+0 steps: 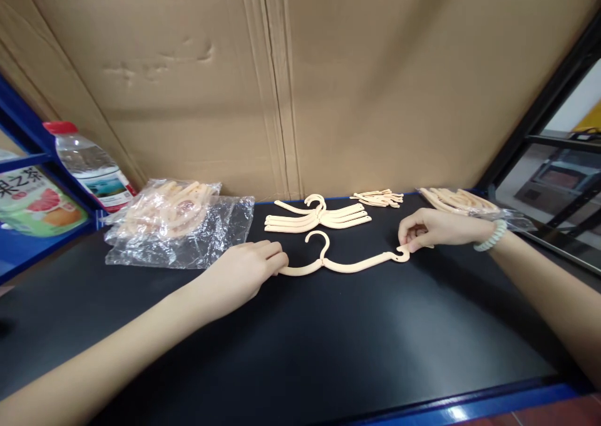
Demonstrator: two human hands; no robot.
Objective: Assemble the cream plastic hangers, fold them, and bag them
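Observation:
A cream plastic clothes hanger [354, 266] lies unfolded on the black table, its hook pointing away from me. My left hand [246, 271] is closed on the hanger's left end, and the fingers hide that tip. At the other end, my right hand [432, 227] pinches a small cream strip with a hooked tip [402, 256]. That tip touches the end of the hanger's right arm; I cannot tell whether the two are joined. Just behind lies a stack of several folded cream hangers [293, 224], their hooks bunched together.
A pile of loose cream strips [378, 197] lies at the back. Clear plastic bags with cream parts rest on the left [178, 219] and right [457, 201]. A red-capped water bottle [94, 166] leans at the left. Cardboard [422, 88] stands behind the black table [375, 344].

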